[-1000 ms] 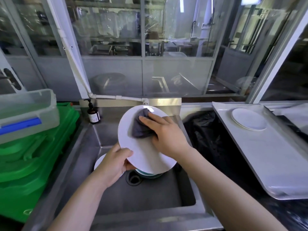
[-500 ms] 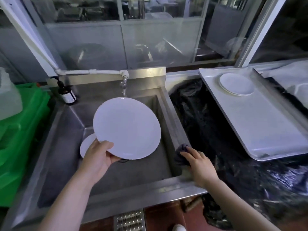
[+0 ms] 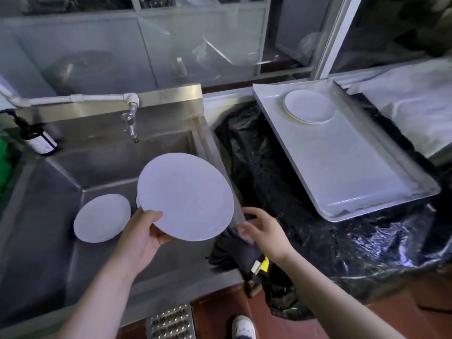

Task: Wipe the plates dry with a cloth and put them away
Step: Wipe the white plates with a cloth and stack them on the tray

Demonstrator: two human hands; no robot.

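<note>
a brown bottle (image 3: 40, 140) stands at the sink's (image 3: 102, 165) far left corner, beside the tap (image 3: 130, 123). a small plate (image 3: 101, 217) lies in the basin, probably waiting its turn. the left hand (image 3: 143, 234) pinches the big plate (image 3: 184, 195) by its near rim, tilted over the basin, likely ready to hand across. the right hand (image 3: 263, 228) hovers with relaxed fingers just above the dark cloth (image 3: 234, 250) draped on the sink's edge. farther right, dried plates (image 3: 309, 110) sit stacked on a metal tray (image 3: 354, 172) on the black-covered bench (image 3: 281, 192).

The label on the dark bottle (image 3: 39, 140) is too blurred to read.
</note>
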